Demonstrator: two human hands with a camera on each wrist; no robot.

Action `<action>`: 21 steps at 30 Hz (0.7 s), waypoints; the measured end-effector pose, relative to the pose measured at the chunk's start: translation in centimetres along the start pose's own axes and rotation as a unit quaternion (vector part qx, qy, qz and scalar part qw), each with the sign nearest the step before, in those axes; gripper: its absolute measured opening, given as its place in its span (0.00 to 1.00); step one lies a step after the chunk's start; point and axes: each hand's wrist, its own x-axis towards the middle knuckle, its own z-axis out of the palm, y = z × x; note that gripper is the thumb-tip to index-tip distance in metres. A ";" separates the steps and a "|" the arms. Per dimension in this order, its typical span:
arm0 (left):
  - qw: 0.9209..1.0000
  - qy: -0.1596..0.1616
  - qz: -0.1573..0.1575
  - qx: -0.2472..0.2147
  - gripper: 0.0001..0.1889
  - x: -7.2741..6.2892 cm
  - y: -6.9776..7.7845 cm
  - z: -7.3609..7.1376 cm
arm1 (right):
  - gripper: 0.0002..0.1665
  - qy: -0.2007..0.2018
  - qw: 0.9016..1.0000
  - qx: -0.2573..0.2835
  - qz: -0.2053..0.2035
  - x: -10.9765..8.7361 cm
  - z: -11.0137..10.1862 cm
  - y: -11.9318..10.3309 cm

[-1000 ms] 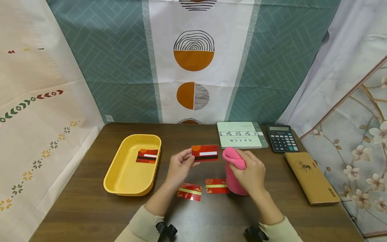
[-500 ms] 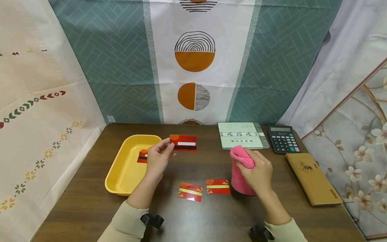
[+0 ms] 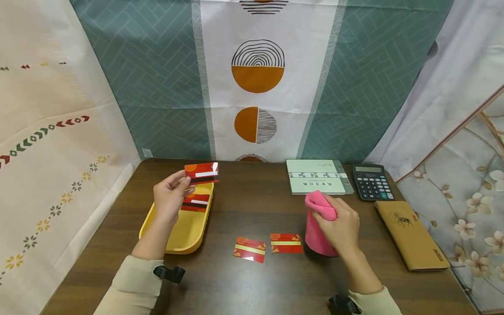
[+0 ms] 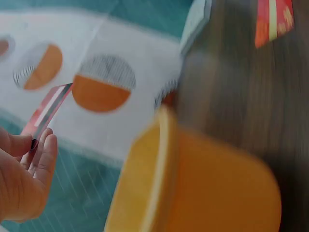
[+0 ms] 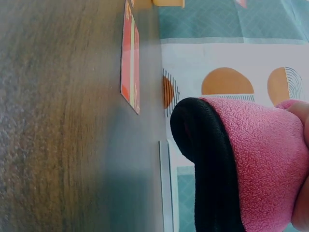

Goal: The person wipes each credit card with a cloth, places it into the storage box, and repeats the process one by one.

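Thumb and fingers of my left hand [image 3: 167, 197] pinch a red card [image 3: 201, 169] by its left end, above the far part of the yellow tray [image 3: 191, 249]. The held card shows a white strip and a dark stripe. Inside the tray lies another red card [image 3: 195, 202] with the same stripes. My right hand [image 3: 341, 224] grips a folded pink cloth [image 5: 268, 154] with a black edge, which hangs over the table. To the left of the cloth, two red cards with yellow stripes lie on the table, one card [image 3: 250, 250] slightly turned, the other card [image 3: 286, 243] nearly straight.
At the back right a pale green notebook [image 3: 316, 177] lies beside a black calculator [image 3: 372, 182]. A tan wallet-like case [image 3: 411, 235] rests near the table's right edge. Patterned fabric [image 3: 257, 127] hangs behind the dark wooden table [image 3: 252, 288].
My left hand has carried the card leftward, from the table's middle to above the tray. The right hand has shifted slightly right with the cloth, uncovering the right-hand card on the table.
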 end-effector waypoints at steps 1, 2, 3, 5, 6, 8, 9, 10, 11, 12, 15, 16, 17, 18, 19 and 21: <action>1.000 0.004 -0.009 0.002 0.20 0.2 -0.1 -0.5 | 0.30 0.001 1.000 0.001 0.001 0.0 0.0 0.1; 1.000 0.006 -0.018 0.005 0.20 0.5 -0.3 -1.0 | 0.30 0.002 1.000 0.001 0.002 0.0 0.0 0.1; 1.000 0.007 -0.028 0.008 0.21 0.7 -0.5 -1.5 | 0.30 0.002 1.000 0.002 0.003 0.0 0.0 0.2; 0.999 0.008 -0.048 0.013 0.22 1.1 -0.8 -2.2 | 0.30 0.000 1.000 0.003 0.006 0.0 0.0 0.2; 0.998 0.009 -0.057 0.013 0.22 1.2 -1.1 -2.6 | 0.30 -0.001 1.000 0.003 0.006 0.0 0.0 0.2; 0.997 0.009 -0.069 0.018 0.23 1.6 -1.5 -3.1 | 0.30 -0.003 1.000 0.004 0.007 0.0 0.0 0.2; 0.997 0.009 -0.074 0.020 0.23 1.8 -1.8 -3.3 | 0.30 -0.004 1.000 0.004 0.006 0.0 0.0 0.2; 0.997 0.009 -0.079 0.022 0.23 2.0 -2.1 -3.6 | 0.29 -0.005 1.000 0.003 0.005 -0.1 0.1 0.3; 0.996 0.009 -0.084 0.025 0.23 2.1 -2.4 -3.8 | 0.29 -0.005 1.000 0.004 0.004 -0.1 0.1 0.3; 0.996 0.007 -0.088 0.029 0.23 2.3 -2.7 -4.0 | 0.29 -0.005 1.000 0.004 0.003 -0.1 0.2 0.3; 0.994 -0.012 -0.094 0.049 0.23 2.7 -3.8 -4.5 | 0.29 -0.005 1.000 0.006 -0.001 -0.1 0.3 0.3; 0.993 -0.022 -0.096 0.059 0.24 2.9 -4.2 -4.6 | 0.29 -0.006 1.000 0.006 0.000 -0.1 0.3 0.3; 0.992 -0.032 -0.097 0.073 0.23 3.1 -4.5 -4.7 | 0.29 -0.007 1.000 0.007 0.001 -0.1 0.3 0.3; 0.991 -0.043 -0.098 0.085 0.23 3.2 -4.9 -4.7 | 0.29 -0.008 1.000 0.007 0.000 -0.1 0.3 0.3; 0.988 -0.055 -0.100 0.099 0.23 3.3 -5.3 -4.8 | 0.29 -0.008 1.000 0.008 -0.001 -0.1 0.4 0.4; 0.983 -0.074 -0.113 0.125 0.23 3.4 -6.0 -4.9 | 0.29 -0.010 1.000 0.009 -0.003 -0.1 0.4 0.4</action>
